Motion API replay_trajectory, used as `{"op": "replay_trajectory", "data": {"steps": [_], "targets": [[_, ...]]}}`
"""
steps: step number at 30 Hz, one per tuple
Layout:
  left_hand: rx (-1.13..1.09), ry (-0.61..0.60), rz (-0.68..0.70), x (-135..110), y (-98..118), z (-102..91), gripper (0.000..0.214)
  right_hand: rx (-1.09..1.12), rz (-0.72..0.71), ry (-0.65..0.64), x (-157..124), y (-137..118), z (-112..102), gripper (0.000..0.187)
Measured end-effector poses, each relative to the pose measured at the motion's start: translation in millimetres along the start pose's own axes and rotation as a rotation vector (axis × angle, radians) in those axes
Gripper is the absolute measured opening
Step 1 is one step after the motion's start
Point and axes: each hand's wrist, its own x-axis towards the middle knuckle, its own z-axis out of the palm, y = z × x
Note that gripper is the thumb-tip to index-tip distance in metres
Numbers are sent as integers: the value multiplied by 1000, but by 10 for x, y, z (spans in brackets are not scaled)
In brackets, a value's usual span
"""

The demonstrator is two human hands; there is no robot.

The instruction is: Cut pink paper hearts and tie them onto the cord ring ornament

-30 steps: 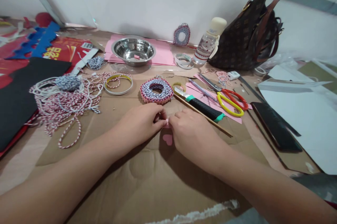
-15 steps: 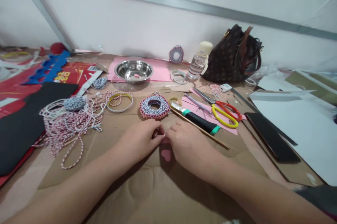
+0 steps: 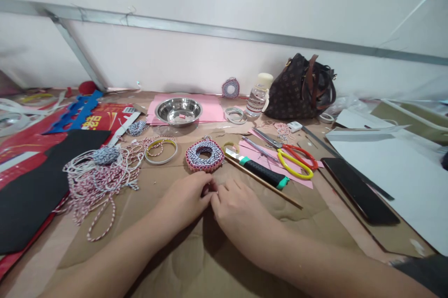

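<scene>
My left hand (image 3: 187, 197) and my right hand (image 3: 240, 214) meet over the cardboard (image 3: 175, 260), fingertips pinched together and touching. Whatever lies between those fingertips is hidden. Just beyond my left hand sits a ring (image 3: 205, 154) wrapped in blue-white and red cord, with a hole in its middle. Close to my right hand are a thin wooden stick (image 3: 264, 183) and a utility knife (image 3: 264, 172) with a black and green handle, its blade pointing left.
Left are tangled cords (image 3: 94, 186) and a tape roll (image 3: 161, 151). A steel bowl (image 3: 178, 111) stands behind on pink paper (image 3: 213, 109). Scissors (image 3: 297, 162), a phone (image 3: 360, 190) and white sheets (image 3: 395, 167) lie right. A bottle (image 3: 257, 97) and handbag (image 3: 297, 88) stand at the back.
The view has tilted up slightly. My right hand has shifted a little left, and the pink heart-shaped paper seen below the fingers is now out of sight. Both hands stay pinched.
</scene>
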Motion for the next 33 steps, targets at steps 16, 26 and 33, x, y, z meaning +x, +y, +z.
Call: {"op": "replay_trajectory", "data": {"steps": [16,26,33], "targets": [[-54,7,106,-46,-36,-125,17,524,287,196,-132,534,-142,13],[109,-85,408,-46,51,-95,18,540,234,230,-138,522,-144,13],[275,-128,279,-63,131,-82,21,555,244,237,-138,526,-130,13]]}}
